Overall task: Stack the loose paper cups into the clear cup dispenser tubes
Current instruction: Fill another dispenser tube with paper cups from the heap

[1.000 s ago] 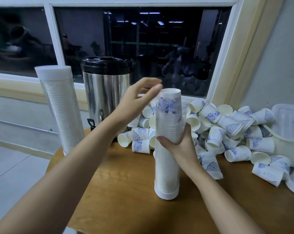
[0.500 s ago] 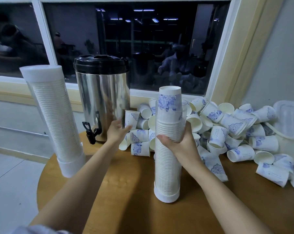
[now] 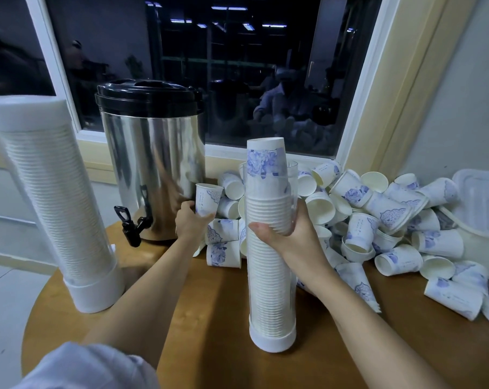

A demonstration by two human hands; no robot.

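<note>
A clear dispenser tube [image 3: 271, 279] stands upright on the round wooden table [image 3: 198, 327], packed with white paper cups. Its top cup [image 3: 265, 158] sticks out above the rim, upside down, with a blue print. My right hand [image 3: 288, 234] grips the tube around its upper half. My left hand [image 3: 191, 223] holds an upright loose cup [image 3: 208, 199] at the left end of the cup pile [image 3: 378, 214], beside the urn. A second, full tube [image 3: 52, 197] with a white cap stands at the table's left edge.
A steel drinks urn [image 3: 153, 158] with a black lid and tap stands at the back left, close to my left hand. A white plastic container [image 3: 481, 209] sits at the far right behind the pile. A dark window and wall close off the back.
My left hand came down from the top of the tube to the left end of the pile and took hold of a loose cup. My right hand kept its grip on the tube.
</note>
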